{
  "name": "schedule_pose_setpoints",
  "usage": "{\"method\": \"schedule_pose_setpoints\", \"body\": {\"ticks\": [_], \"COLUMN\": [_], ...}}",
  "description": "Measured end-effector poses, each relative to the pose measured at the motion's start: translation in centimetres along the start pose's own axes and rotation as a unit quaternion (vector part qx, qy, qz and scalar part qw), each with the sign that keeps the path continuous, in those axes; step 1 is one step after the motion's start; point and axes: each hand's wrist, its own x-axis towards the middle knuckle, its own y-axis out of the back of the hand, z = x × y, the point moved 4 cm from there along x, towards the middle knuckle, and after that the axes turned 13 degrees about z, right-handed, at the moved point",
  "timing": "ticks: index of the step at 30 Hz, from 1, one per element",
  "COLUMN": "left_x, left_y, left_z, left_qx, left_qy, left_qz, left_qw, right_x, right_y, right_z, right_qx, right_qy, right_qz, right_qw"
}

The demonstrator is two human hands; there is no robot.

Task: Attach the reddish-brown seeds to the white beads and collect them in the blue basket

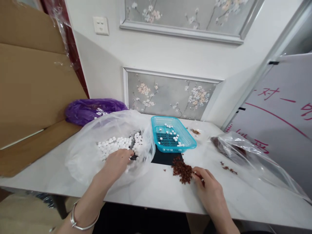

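Note:
My left hand [120,163] reaches into an open clear plastic bag [84,156] full of small white balls [114,144]. Its fingers are drawn together among the balls, and what lies between them is hidden. At the right edge of a heap of small reddish-brown, spiky pieces [182,170], my right hand [208,185] is closed in a pinch. Dark reddish-brown bits show at its fingertips. Behind the heap stands a blue plastic basket [191,143] with several white balls scattered on its mesh bottom.
A purple bag [80,110] with white balls lies behind the clear bag. On the right, another clear bag [246,146] holds brown material, with loose brown pieces [229,169] before it. Cardboard [29,91] stands left; a whiteboard [280,97] leans right. A black sheet [164,158] lies under the basket.

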Motion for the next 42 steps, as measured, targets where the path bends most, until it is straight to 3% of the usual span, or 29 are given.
{"method": "schedule_pose_setpoints", "body": {"ticks": [6, 9, 11, 13, 16, 19, 24, 31, 37, 42], "left_x": [0.3, -0.3, -1.4, -2.9, -4.9, -5.9, -6.3, -6.6, -6.5, -6.7], "left_y": [1.3, 1.4, 0.1, -2.1, -5.4, -7.6, -9.0, -9.2, -8.9, -9.2], "left_z": [1.3, 3.1, 4.3, 5.6, 7.3, 8.1, 8.1, 7.7, 8.3, 8.1], "left_qx": [-0.012, -0.174, -0.346, -0.497, -0.619, -0.657, -0.665, -0.678, -0.686, -0.678], "left_qy": [-0.025, 0.029, 0.12, 0.222, 0.325, 0.373, 0.391, 0.383, 0.33, 0.334], "left_qz": [0.031, 0.046, -0.005, -0.081, -0.167, -0.191, -0.188, -0.186, -0.2, -0.193], "left_qw": [0.999, 0.983, 0.93, 0.835, 0.695, 0.626, 0.608, 0.6, 0.617, 0.626], "right_x": [0.3, 0.7, 0.8, 0.8, 0.3, -0.2, -0.7, -2.2, -2.1, -2.1], "right_y": [-0.2, 0.1, 0.4, 0.7, 1.0, 1.0, 1.0, -0.7, -0.5, -0.3], "right_z": [-0.3, -1.1, -1.7, -2.0, -2.3, -3.4, -6.9, -9.5, -10.1, -10.4], "right_qx": [0.022, 0.05, 0.076, 0.102, 0.154, 0.237, 0.341, 0.438, 0.431, 0.405], "right_qy": [-0.01, -0.009, -0.014, -0.043, -0.127, -0.159, -0.124, -0.239, -0.223, -0.185], "right_qz": [-0.019, -0.011, 0.008, 0.034, 0.055, 0.039, 0.009, -0.06, -0.051, -0.021], "right_qw": [1.0, 0.999, 0.997, 0.993, 0.978, 0.958, 0.932, 0.864, 0.873, 0.895]}}
